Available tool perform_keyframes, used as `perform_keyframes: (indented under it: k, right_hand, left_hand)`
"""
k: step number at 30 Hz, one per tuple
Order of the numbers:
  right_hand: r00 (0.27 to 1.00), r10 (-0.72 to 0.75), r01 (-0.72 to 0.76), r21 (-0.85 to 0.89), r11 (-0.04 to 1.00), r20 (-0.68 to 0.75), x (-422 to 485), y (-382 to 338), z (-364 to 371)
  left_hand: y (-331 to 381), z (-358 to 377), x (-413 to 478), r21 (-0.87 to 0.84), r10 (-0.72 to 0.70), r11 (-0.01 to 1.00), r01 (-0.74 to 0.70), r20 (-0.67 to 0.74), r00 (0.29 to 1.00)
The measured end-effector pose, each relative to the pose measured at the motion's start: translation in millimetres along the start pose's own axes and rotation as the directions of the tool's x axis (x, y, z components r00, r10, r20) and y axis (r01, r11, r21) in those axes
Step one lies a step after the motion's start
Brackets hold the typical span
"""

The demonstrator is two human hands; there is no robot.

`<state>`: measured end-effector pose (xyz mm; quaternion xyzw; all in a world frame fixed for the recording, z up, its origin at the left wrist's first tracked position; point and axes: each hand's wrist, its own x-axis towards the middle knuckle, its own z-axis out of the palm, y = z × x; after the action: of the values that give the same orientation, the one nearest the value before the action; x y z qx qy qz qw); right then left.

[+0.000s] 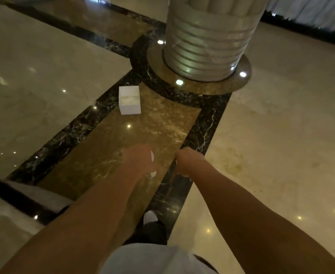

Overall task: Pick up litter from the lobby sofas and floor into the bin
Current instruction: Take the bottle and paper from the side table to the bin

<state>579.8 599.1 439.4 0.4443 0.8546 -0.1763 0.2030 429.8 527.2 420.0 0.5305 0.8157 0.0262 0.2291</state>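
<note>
A small white square bin (129, 108) stands on the marble floor, with pale crumpled paper inside it. My left hand (140, 160) is stretched forward with its fingers closed, and bits of white litter (152, 156) stick out from its grip. My right hand (189, 162) is a fist beside it, close to the left; a sliver of white shows under it, too small to name. Both hands hang above the floor, well short of the bin.
A wide ribbed column (206, 42) rises just beyond the bin, ringed by floor lights (179, 82). Dark marble bands (204, 127) cross the glossy floor. My leg and shoe (149, 218) show below. A grey sofa edge (40, 196) sits at the lower left.
</note>
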Motion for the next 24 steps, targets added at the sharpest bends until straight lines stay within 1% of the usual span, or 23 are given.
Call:
perform_keyframes:
  k: [3,5,7,8,11,14,16,19,21,24]
  right_hand:
    - [0.999,0.027,-0.025,0.034,0.999,-0.043,75,14,-64]
    - [0.999,0.022,-0.021,0.023,1.000,-0.039,119,14,-96]
    - [0.999,0.011,-0.011,0.000,1.000,-0.034,168,13,-120]
    - [1.000,-0.004,0.004,-0.011,1.000,-0.031,203,11,-137]
    - [0.998,-0.067,0.066,-0.017,0.998,-0.019,282,3,-171]
    - [0.988,-0.149,0.148,-0.035,0.988,-0.032,367,-4,-203]
    - [0.983,-0.185,0.184,-0.033,0.982,-0.014,429,-7,-234]
    - [0.973,-0.228,0.230,-0.106,0.968,0.028,505,-5,-284]
    - [0.974,-0.226,0.227,-0.107,0.968,0.029,553,-5,-320]
    - [0.969,-0.244,0.247,-0.092,0.965,0.040,613,-19,-362]
  left_hand:
    - [-2,-53,85,-0.049,0.002,0.999,-0.004,-0.044,0.999]
    - [-4,-78,131,-0.020,0.006,1.000,-0.007,-0.045,0.999]
    - [-3,-97,180,0.028,0.026,0.999,-0.023,-0.087,0.996]
    - [-4,-112,213,0.063,0.022,0.998,-0.015,-0.113,0.993]
    - [-8,-134,286,0.153,-0.019,0.988,0.038,-0.126,0.992]
    - [-12,-141,371,0.181,-0.087,0.976,0.118,-0.170,0.982]
    - [-15,-154,433,0.169,-0.180,0.963,0.208,-0.170,0.969]
    - [-22,-183,497,0.117,-0.228,0.962,0.248,-0.163,0.960]
    - [-32,-205,534,0.064,-0.260,0.959,0.276,-0.187,0.947]
    - [-56,-234,582,-0.023,-0.370,0.928,0.372,-0.179,0.912]
